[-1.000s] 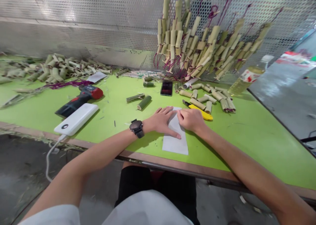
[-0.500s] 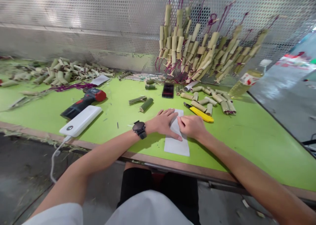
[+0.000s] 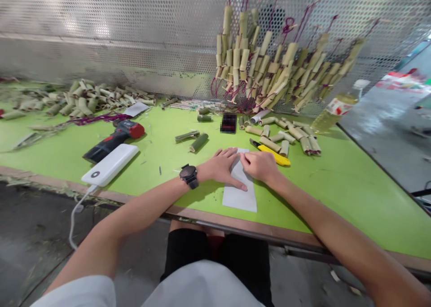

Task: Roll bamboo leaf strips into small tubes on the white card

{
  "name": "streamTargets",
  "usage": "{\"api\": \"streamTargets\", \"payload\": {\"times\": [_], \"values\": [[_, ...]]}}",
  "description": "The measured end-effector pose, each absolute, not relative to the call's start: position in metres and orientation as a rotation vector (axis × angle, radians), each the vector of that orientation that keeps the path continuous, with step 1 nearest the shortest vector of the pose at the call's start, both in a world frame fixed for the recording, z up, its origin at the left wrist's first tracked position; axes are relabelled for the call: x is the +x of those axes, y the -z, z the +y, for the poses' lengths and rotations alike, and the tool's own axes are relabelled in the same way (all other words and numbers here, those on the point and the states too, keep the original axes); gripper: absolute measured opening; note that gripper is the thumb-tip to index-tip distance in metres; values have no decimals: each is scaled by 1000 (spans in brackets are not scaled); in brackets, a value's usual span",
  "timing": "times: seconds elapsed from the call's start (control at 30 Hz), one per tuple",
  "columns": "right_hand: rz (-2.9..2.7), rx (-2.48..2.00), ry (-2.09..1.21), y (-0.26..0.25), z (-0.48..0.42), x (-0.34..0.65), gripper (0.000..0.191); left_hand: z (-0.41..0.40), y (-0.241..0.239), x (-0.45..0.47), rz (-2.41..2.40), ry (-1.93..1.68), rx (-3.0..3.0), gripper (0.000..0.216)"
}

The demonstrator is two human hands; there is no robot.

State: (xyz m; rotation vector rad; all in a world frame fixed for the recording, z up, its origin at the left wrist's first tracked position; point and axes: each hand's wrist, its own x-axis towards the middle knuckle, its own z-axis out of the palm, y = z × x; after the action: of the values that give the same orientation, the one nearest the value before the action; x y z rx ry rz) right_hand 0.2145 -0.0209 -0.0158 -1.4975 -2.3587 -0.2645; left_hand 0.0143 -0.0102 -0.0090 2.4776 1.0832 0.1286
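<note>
A white strip of paper (image 3: 239,198) lies lengthwise on the green table, its near end close to the front edge. My left hand (image 3: 225,167) rests on its left side, fingers spread and thumb stretched across the sheet. Over the paper's upper right part, my right hand (image 3: 259,165) is curled closed, its fingertips against the sheet; whatever it may pinch is hidden. Just beyond the right hand lies a yellow utility knife (image 3: 274,155) with a dark tip. Short green bamboo pieces (image 3: 199,142) sit past the left hand.
A cordless drill (image 3: 116,138) and a white power bank (image 3: 110,165) with a cable lie at left. Behind them is a heap of bamboo pieces (image 3: 81,98). Strung bamboo bundles (image 3: 269,69) hang on the perforated metal wall. A bottle of yellow liquid (image 3: 332,114) stands at right.
My right hand has slid slightly away from me along the paper, toward its far end. The left hand stays in place on the sheet.
</note>
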Motion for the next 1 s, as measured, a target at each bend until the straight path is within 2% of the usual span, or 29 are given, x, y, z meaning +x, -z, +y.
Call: {"api": "streamTargets", "payload": {"times": [1.0], "values": [[-2372,-1471,175,16,-15,218,47,-7,13,14,1075,-126,2517,139]]}}
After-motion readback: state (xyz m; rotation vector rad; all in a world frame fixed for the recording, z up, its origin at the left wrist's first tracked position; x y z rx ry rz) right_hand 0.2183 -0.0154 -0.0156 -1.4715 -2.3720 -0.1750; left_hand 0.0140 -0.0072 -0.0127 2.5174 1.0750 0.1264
